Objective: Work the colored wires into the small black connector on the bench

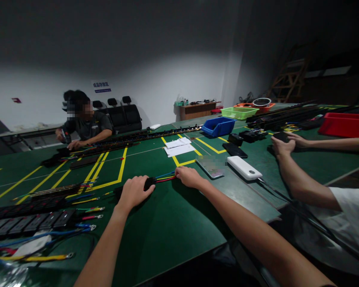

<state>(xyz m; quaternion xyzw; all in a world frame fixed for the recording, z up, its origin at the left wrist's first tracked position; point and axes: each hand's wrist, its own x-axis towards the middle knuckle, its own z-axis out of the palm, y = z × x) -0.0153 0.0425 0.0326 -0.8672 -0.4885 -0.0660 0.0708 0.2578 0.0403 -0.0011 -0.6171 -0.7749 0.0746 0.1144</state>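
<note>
At your twelve o'clock, over the green table [155, 235], your left hand [134, 192] was wrapped over the black part [149, 183], its fingers closed on it. Just to its three o'clock, your right hand [189, 176] had its fingertips pinched together on the coloured wires [165, 177], blue, yellow and red, which ran between your two hands from the black part.

A phone [210, 166] lay just beyond your right hand, at your one o'clock, with a white power bank [244, 168] near it, towards two, a cable plugged into its end. White papers [178, 146] lay farther off at twelve, and a blue bin [217, 126] stood beyond them at one.

At your two o'clock, a co-worker's hands [284, 146] held a dark object. At eleven, across the table, another person [88, 123] bent over the work there. Black modules [32, 223] lay in a row at your ten o'clock, near wires ending in ring terminals [92, 227].
</note>
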